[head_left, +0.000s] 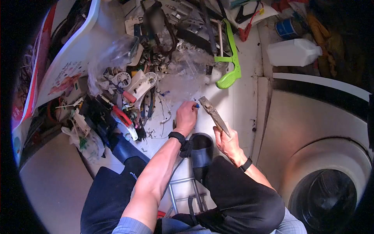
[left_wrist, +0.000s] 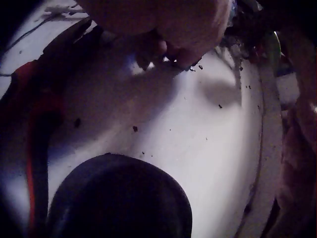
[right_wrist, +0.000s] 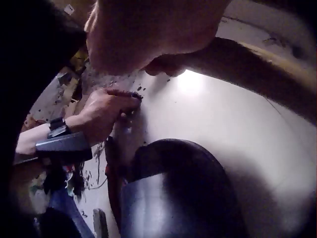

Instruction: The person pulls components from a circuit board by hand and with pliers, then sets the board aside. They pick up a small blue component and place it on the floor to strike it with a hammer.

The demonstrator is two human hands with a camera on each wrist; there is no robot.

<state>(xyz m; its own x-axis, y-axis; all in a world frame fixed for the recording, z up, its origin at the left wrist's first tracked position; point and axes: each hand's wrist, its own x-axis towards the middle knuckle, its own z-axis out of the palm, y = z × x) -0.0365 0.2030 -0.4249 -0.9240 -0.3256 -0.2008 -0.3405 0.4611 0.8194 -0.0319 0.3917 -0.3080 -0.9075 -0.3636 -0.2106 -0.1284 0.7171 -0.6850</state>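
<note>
In the head view my left hand (head_left: 186, 117) is low over the white floor, pinching a small blue piece (head_left: 197, 105) between thumb and finger. The right wrist view shows the same left hand (right_wrist: 106, 109) with fingertips close to the floor, dark specks around them. My right hand (head_left: 228, 142) grips a worn hammer (head_left: 213, 115) by its handle. Its head points up and left, just right of the blue piece. A brown stretch of handle (right_wrist: 247, 69) crosses the right wrist view. In the left wrist view my left hand (left_wrist: 163, 20) partly hides what its fingertips pinch.
A dark boot (head_left: 202, 146) stands between my forearms. Ahead lies a bright green hacksaw (head_left: 233, 62), with a white jug (head_left: 294, 52) to its right. Left of my hands is a heap with red-handled pliers (head_left: 122, 117), a screwdriver (head_left: 128, 96) and plastic parts.
</note>
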